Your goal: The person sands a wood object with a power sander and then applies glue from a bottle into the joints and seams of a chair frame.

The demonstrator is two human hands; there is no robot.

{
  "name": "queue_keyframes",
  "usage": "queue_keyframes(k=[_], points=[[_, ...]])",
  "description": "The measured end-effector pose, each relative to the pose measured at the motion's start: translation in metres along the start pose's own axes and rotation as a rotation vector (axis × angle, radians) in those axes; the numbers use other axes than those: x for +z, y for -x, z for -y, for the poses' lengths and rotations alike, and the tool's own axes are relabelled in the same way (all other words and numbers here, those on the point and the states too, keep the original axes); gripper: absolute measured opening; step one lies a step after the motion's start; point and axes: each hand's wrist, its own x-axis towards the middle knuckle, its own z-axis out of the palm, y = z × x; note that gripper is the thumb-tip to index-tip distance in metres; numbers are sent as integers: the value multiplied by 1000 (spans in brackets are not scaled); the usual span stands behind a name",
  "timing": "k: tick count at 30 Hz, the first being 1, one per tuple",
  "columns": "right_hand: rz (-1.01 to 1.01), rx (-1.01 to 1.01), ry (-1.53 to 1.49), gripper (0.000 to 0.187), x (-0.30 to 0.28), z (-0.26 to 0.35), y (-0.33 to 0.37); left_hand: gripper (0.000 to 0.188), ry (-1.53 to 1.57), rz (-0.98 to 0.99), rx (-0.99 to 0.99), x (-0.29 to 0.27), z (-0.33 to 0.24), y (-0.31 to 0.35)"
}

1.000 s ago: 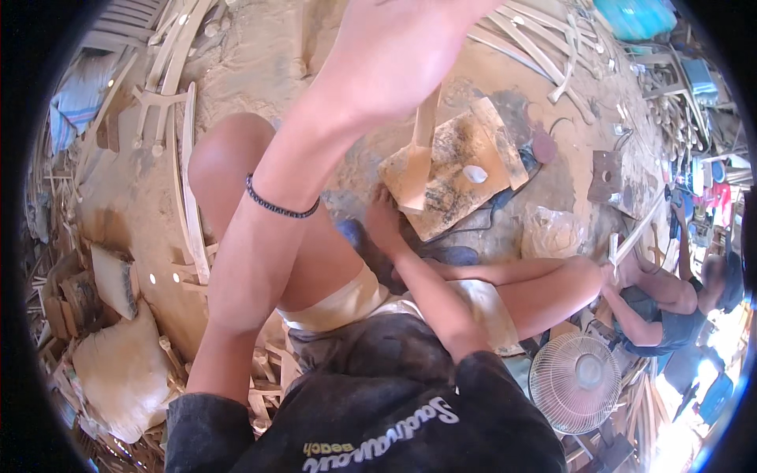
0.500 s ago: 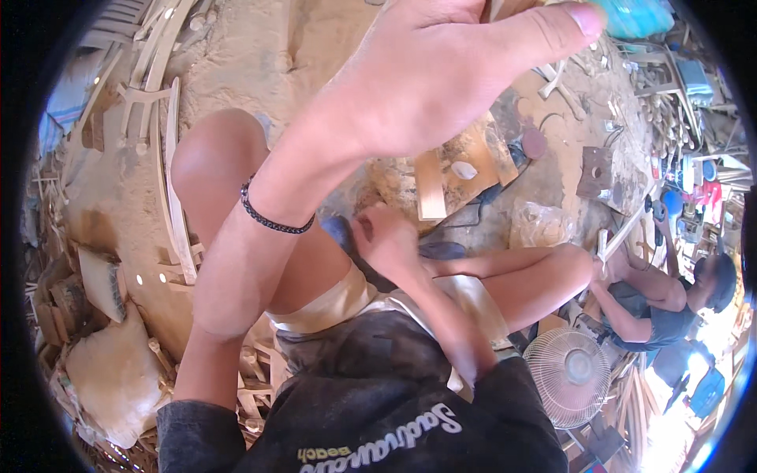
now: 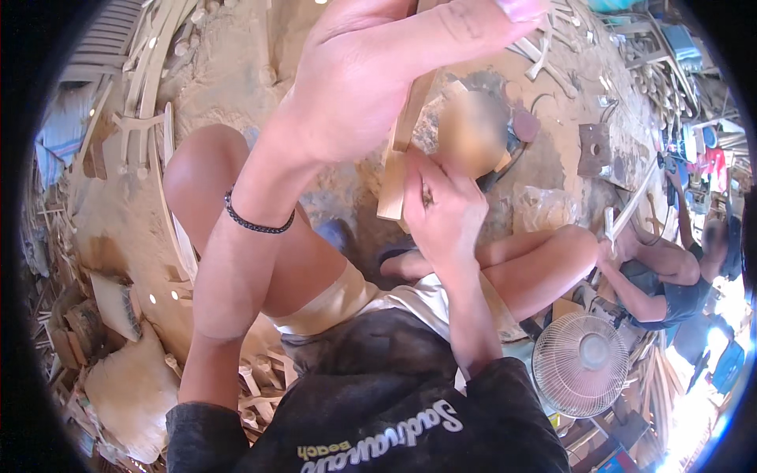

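My left hand (image 3: 363, 87) is raised close in front of me, a dark braided bracelet on its wrist. It is closed round a wooden piece (image 3: 413, 110), whose lower end shows below the palm; the fingers are largely out of sight. Just below that end is my right hand (image 3: 448, 206), fingers curled in; whatever they hold is hidden. Beside the right fingers, a pale wooden block (image 3: 391, 193) lies on the low work spot between my legs, partly covered by the hands.
A round fan (image 3: 582, 364) stands at my right. Beyond it a co-worker (image 3: 654, 276) sits with a long wooden piece. A square block with a hole (image 3: 595, 150) and a clear plastic bag (image 3: 544, 209) lie on the floor. Curved wooden parts (image 3: 146, 110) are piled at far left.
My left hand has moved left with the wooden piece. My right hand has come up and forward from my lap to the piece's lower end.
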Motion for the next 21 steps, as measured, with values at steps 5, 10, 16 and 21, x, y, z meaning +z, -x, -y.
queue_keyframes(k=[5, 10, 16, 21], points=[[209, -151, 242, 48, -37, 3, -1, 49, -93, -103, -24, 12, 2, -1], [362, -344, 528, 62, -38, -4, 7, 54, -206, -118, -50, 13, -1, 1], [359, -418, 504, 62, -34, -24, 11, 58, -171, -141, -150, 28, -3, 3], [126, 181, 393, 54, -46, -102, 22, 59, -104, -142, -107, 25, -4, -4]])
